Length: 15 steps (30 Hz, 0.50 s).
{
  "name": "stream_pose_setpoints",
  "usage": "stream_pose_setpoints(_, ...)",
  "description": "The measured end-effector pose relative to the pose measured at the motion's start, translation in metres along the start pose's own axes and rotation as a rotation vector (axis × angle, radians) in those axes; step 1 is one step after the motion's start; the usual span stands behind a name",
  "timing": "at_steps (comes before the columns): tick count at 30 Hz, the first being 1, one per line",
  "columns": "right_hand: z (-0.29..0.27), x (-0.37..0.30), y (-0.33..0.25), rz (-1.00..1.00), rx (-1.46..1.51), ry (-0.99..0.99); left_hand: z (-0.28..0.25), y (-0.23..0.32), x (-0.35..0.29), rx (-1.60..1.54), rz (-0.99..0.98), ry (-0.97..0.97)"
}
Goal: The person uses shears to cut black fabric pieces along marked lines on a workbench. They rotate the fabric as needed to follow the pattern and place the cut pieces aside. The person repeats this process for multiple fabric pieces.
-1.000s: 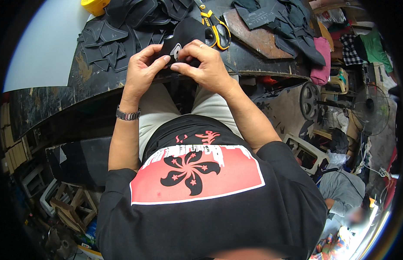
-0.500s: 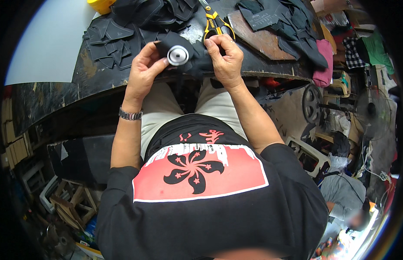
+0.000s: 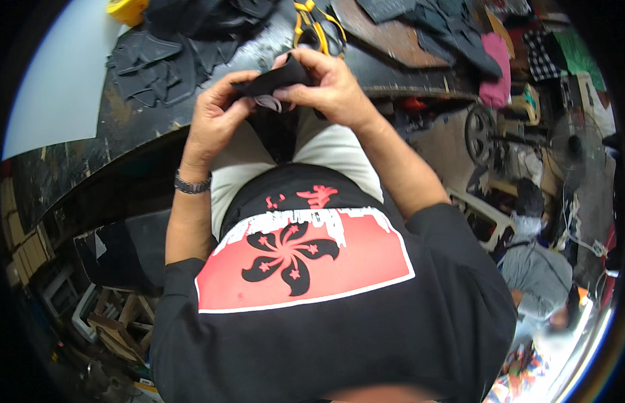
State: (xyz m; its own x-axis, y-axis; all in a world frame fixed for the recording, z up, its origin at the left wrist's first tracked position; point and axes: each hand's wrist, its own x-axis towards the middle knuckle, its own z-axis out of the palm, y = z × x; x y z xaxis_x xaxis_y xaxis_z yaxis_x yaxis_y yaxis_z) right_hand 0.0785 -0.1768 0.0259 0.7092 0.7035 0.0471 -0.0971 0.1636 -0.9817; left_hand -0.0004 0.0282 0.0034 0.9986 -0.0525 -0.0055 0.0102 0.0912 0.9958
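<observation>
Between my two hands, just above the table's near edge, is a small black fabric piece [image 3: 275,79], bent and tilted. A pale round patch [image 3: 267,103] shows partly at its lower edge; the rest is folded out of sight. My left hand [image 3: 217,113] pinches the piece at its left end, thumb below and fingers above. My right hand [image 3: 331,88] grips the right end, with its thumb across the front. Yellow-and-black scissors [image 3: 318,30] lie on the table just beyond my right hand.
Cut black fabric pieces [image 3: 151,67] lie in heaps on the dark worktable [image 3: 64,158]. A white sheet [image 3: 54,87] covers its left end, beside a yellow object [image 3: 127,11]. A brown board [image 3: 393,37], dark cloth [image 3: 453,40] and pink cloth [image 3: 495,67] are at the right.
My right hand has moved left from beside the scissors' handles and taken hold of the fabric. The piece is now bent, so its round patch, fully visible before, is mostly hidden.
</observation>
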Motion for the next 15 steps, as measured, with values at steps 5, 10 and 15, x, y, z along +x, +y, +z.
stream_pose_setpoints(5,-0.066,-0.035,-0.053,0.037,-0.179,-0.068,-0.013,0.003,0.002,0.166,0.115,0.035)
stream_pose_setpoints(10,-0.149,-0.082,-0.093,0.232,-0.409,-0.067,-0.037,0.005,0.006,0.192,0.205,0.297)
stream_pose_setpoints(15,-0.194,-0.116,-0.019,0.882,-0.795,-0.024,-0.029,-0.001,0.009,0.296,0.190,0.341)
